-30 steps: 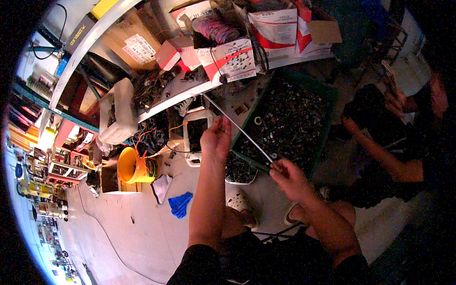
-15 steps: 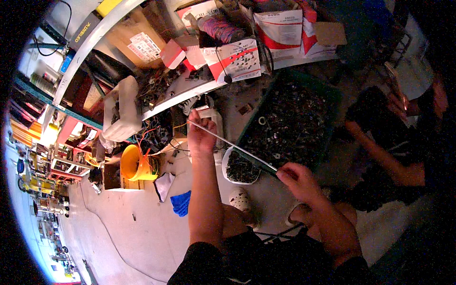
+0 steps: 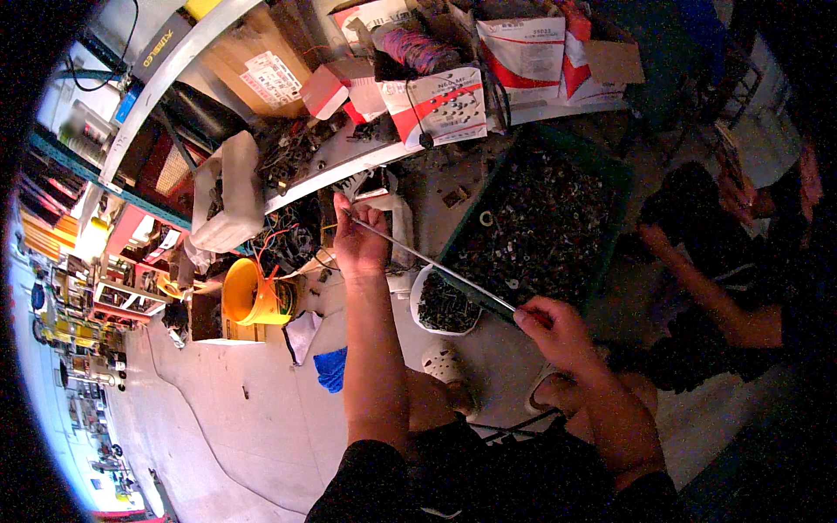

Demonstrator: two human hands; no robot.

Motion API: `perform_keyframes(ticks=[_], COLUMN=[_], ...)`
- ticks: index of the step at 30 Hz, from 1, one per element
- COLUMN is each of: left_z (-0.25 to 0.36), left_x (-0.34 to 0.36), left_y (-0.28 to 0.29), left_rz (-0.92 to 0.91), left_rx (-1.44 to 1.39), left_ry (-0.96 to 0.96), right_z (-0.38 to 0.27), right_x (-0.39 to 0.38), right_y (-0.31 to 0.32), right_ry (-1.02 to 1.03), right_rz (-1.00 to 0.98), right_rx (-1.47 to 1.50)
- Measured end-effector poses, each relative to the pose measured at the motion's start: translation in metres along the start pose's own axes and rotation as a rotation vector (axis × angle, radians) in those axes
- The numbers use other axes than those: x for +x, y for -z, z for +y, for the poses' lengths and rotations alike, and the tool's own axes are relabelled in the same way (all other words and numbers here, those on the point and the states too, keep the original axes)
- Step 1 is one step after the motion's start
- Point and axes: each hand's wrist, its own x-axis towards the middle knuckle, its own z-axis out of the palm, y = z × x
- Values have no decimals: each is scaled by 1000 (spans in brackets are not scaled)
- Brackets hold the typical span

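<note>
A long, thin, pale metal rod (image 3: 436,264) slants between my two hands, higher at the left and lower at the right. My left hand (image 3: 362,244) is closed around its upper end, thumb pointing up. Thumb and fingers of my right hand (image 3: 556,333) pinch the lower end. Below the rod stands a white tub (image 3: 416,292) of small dark metal pieces. Behind it lies a large green crate (image 3: 624,196) holding a heap of small hardware, some of it ring-shaped. What the rod's exact kind is, I cannot tell.
A metal shelf (image 3: 336,177) with cartons crosses the far side. At left stand a yellow bucket (image 3: 248,292) and a white foam box (image 3: 234,196). A blue cloth (image 3: 330,370) lies on the floor. In the dark right side, another person's arm (image 3: 715,292) reaches in.
My left hand has turned slightly and shifted a little left at the rod's upper end. My right hand has barely moved and keeps its pinch. The whole view has shifted slightly.
</note>
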Motion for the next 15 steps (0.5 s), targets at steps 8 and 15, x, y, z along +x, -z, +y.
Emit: perform_keyframes(ticks=[8, 15], left_z=[-22, -8], left_x=[-10, -4], left_y=[-42, -18], left_rz=[200, 42], left_rx=[-9, 49], left_ry=[-131, -63], right_z=[5, -4], right_x=[0, -2], right_y=[-2, -2], right_ry=[-28, -26], right_rz=[-6, 14], right_rx=[-7, -55])
